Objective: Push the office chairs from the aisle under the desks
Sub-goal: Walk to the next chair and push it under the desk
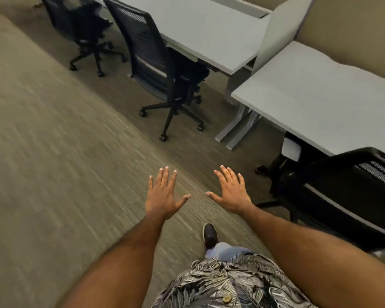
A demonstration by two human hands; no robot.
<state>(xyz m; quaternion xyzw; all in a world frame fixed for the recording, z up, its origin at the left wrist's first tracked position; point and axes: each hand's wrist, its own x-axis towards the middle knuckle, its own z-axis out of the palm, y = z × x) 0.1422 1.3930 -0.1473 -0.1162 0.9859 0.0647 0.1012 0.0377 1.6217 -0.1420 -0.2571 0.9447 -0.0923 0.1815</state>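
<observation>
Three black mesh-back office chairs stand along a row of grey desks. The nearest chair [342, 196] is at my right, its seat tucked under the near desk [316, 101]. A middle chair [156, 63] stands ahead with its seat partly under the long far desk [209, 30]. A third chair [80, 25] stands farther back at the top left. My left hand [162, 194] and my right hand [231, 192] are held out over the carpet, palms down with fingers spread. They touch nothing, and the near chair is to the right of my right hand.
Olive carpet [53, 163] fills the aisle on the left. A grey divider panel [280, 25] separates the two desks. Metal desk legs [238, 127] reach onto the floor between the middle and near chairs. My shoe [210, 235] steps forward below my hands.
</observation>
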